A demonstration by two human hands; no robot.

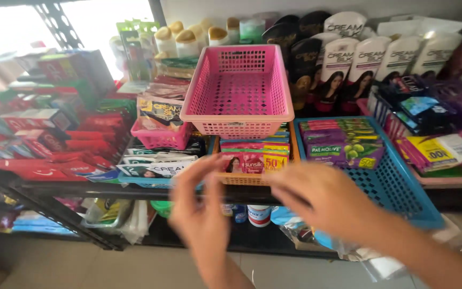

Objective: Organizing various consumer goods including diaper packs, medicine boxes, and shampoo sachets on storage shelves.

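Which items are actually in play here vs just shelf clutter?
In play: left hand, right hand, orange basket of sachets, empty pink basket on top.
Lying about: blue basket, red boxes, cream bottles.

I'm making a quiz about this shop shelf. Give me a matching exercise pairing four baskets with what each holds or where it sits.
1. pink basket
2. orange basket
3. blue basket
4. small pink basket

A. purple and green sachets at its far end
B. empty, resting on top of another basket
C. left of the orange basket, partly hidden
D. pink and yellow sachets

Pairs: 1-B, 2-D, 3-A, 4-C
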